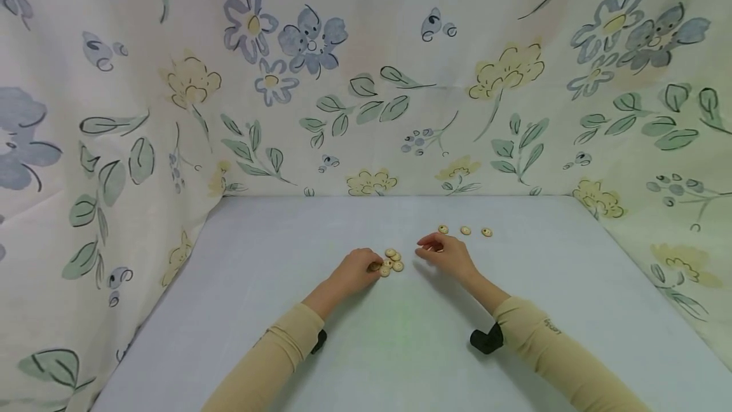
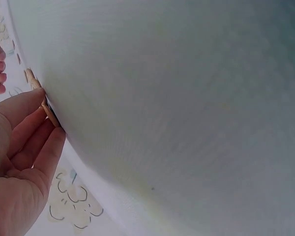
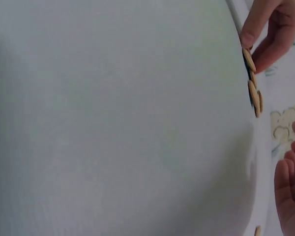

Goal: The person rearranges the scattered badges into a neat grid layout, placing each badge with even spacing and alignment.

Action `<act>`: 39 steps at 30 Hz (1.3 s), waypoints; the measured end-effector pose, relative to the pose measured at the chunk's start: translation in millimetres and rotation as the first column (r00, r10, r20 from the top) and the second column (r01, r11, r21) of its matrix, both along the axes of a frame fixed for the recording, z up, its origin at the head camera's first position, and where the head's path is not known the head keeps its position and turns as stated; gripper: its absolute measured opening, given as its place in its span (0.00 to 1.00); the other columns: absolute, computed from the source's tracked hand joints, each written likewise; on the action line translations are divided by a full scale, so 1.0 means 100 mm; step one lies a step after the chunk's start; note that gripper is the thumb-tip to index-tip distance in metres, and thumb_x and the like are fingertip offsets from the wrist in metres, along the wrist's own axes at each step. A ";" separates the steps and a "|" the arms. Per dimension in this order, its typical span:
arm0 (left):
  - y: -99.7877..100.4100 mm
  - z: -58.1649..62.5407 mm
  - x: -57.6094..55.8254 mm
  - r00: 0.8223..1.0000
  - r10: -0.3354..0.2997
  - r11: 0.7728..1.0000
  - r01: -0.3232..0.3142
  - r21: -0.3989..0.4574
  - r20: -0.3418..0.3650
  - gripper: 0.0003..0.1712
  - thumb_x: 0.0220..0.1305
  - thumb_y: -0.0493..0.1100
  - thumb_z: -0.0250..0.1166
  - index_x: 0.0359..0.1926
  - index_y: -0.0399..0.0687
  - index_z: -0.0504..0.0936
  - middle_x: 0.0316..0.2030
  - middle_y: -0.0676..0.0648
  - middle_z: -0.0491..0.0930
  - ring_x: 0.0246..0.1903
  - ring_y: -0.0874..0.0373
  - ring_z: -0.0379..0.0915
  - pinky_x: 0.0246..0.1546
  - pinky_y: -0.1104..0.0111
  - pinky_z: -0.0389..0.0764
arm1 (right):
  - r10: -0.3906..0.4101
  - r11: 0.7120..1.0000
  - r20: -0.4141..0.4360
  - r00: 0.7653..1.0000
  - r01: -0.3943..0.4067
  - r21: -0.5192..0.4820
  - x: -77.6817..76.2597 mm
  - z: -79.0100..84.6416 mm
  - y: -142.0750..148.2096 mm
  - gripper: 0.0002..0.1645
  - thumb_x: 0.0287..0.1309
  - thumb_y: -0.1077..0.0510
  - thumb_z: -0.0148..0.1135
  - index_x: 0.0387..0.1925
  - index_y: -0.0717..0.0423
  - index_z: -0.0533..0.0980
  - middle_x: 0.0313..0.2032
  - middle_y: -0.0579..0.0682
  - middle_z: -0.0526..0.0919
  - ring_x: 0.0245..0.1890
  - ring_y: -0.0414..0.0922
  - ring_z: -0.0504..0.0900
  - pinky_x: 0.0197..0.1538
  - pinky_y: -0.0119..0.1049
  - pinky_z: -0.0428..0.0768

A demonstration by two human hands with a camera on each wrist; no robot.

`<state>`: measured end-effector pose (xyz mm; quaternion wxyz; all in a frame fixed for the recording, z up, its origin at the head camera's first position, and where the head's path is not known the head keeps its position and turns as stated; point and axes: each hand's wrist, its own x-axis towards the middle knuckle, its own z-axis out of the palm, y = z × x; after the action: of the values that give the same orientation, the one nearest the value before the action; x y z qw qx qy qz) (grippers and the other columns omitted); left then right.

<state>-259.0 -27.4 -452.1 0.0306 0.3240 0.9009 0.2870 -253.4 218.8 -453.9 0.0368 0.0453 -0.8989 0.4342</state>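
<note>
A small pile of round, light wooden buttons (image 1: 397, 266) lies near the middle of the white table. At its left edge my left hand (image 1: 357, 270) pinches a wooden button (image 2: 51, 115) between thumb and fingertips, low at the tabletop. My right hand (image 1: 448, 255) hovers to the right of the pile, thumb and fingers apart and bent toward it. In the right wrist view the right hand (image 3: 291, 189) shows only partly at the edge. Behind it, three more buttons stand apart in a row: a left one (image 1: 443, 229), a middle one (image 1: 466, 231) and a right one (image 1: 487, 232).
The white tabletop (image 1: 274, 234) spreads out around both hands. A floral cloth (image 1: 366, 49) hangs along the back and both sides of the table. A black strap piece (image 1: 487, 339) shows at the right wrist, below the beige sleeve (image 1: 549, 342).
</note>
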 end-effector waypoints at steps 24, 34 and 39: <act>0.00 0.01 0.01 1.000 -0.005 1.000 0.006 0.013 -0.011 0.11 0.60 0.32 0.66 0.44 0.32 0.84 0.37 0.40 0.81 0.38 0.50 0.75 0.41 0.58 0.76 | 0.135 0.985 -0.059 0.989 -0.127 0.118 0.07 -0.19 -0.35 0.13 0.49 0.56 0.75 0.37 0.55 0.82 0.27 0.44 0.79 0.28 0.39 0.73 0.33 0.32 0.72; -0.01 0.01 -0.01 1.000 -0.010 1.000 0.010 0.007 -0.011 0.11 0.60 0.32 0.67 0.44 0.32 0.84 0.38 0.40 0.81 0.38 0.49 0.76 0.42 0.58 0.76 | 0.141 0.983 -0.093 0.986 -0.129 0.128 0.08 -0.21 -0.38 0.13 0.48 0.58 0.76 0.36 0.56 0.82 0.28 0.45 0.78 0.27 0.39 0.71 0.31 0.32 0.71; -0.01 0.00 -0.02 1.000 -0.010 1.000 0.010 0.008 -0.009 0.11 0.60 0.32 0.67 0.44 0.32 0.84 0.38 0.40 0.81 0.38 0.49 0.76 0.42 0.57 0.76 | 0.138 0.983 -0.090 0.986 -0.125 0.135 0.08 -0.21 -0.38 0.13 0.49 0.58 0.75 0.36 0.57 0.82 0.27 0.45 0.78 0.27 0.40 0.72 0.31 0.32 0.71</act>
<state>-261.2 -28.4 -452.2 0.0267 0.3301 0.8983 0.2889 -245.4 180.4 -474.9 0.0494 0.1283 -0.9171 0.3741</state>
